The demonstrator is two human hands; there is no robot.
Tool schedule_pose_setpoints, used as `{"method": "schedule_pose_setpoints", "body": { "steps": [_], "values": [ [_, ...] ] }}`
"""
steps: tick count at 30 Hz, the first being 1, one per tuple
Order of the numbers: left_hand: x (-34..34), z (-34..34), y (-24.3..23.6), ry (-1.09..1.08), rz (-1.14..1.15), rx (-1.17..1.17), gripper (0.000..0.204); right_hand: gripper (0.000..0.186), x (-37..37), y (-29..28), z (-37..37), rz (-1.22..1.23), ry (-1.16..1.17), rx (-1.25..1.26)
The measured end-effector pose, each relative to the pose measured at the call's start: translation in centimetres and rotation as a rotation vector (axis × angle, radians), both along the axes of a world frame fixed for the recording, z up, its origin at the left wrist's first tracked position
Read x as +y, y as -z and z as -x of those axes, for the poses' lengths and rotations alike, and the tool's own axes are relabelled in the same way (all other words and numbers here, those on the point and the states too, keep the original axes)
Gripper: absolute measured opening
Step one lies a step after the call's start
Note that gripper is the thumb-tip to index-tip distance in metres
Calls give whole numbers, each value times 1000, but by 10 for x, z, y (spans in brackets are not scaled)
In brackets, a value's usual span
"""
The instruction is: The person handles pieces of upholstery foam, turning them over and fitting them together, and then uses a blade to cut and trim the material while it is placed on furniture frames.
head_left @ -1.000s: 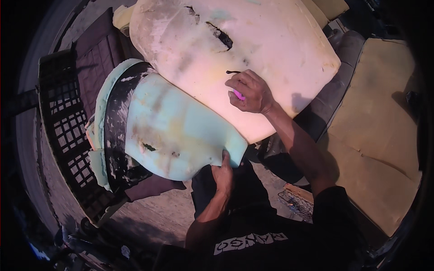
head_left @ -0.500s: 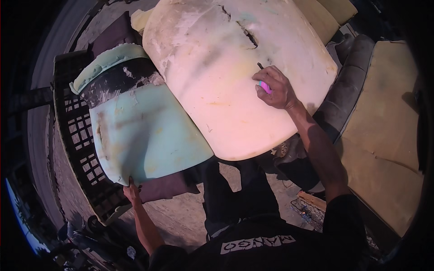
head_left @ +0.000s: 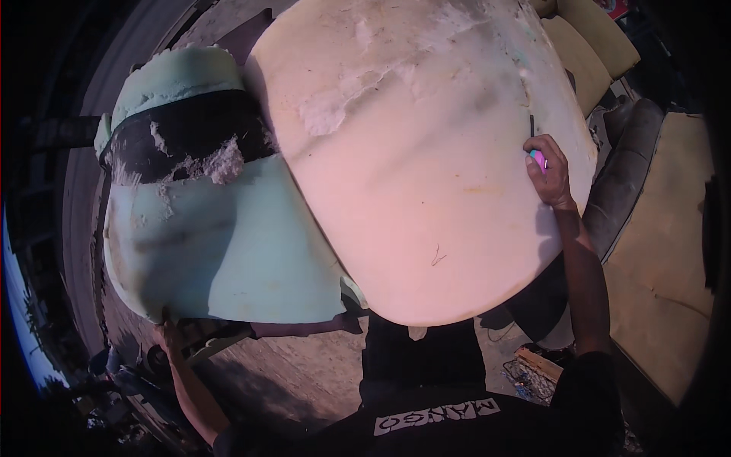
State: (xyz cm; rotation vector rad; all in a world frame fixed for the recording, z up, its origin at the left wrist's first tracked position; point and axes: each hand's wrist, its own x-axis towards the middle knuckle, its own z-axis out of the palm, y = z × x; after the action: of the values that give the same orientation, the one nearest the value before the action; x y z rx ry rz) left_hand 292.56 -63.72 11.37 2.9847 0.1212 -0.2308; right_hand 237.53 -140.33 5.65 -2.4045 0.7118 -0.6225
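Cream foam sheet (head_left: pixel 426 167) is lying across the work area, and the right hand (head_left: pixel 550 171), closed around a pink-handled cutter (head_left: pixel 537 158), is pressing its blade near the sheet's right edge. Only a short slit is showing, so most cutting seems left. The left hand (head_left: pixel 169 335) is pinching the green foam slab (head_left: pixel 221 251) by its lower corner.

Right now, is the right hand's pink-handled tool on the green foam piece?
No, the right hand holds the pink-handled tool against the cream foam slab, not the green one.
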Motion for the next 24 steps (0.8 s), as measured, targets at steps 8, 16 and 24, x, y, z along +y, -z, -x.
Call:
{"method": "schedule_pose_setpoints", "body": {
  "steps": [8, 16, 24],
  "values": [
    [-107, 81, 167, 82, 147, 535, 60, 23, 12, -13, -11, 71, 90, 142],
    [-295, 149, 197, 424, -546, 979, 75, 22, 22, -24, -24, 128, 161, 140],
    [-627, 98, 116, 992, 918, 71, 74, 19, 28, -27, -17, 80, 205, 67]
  ]
}}
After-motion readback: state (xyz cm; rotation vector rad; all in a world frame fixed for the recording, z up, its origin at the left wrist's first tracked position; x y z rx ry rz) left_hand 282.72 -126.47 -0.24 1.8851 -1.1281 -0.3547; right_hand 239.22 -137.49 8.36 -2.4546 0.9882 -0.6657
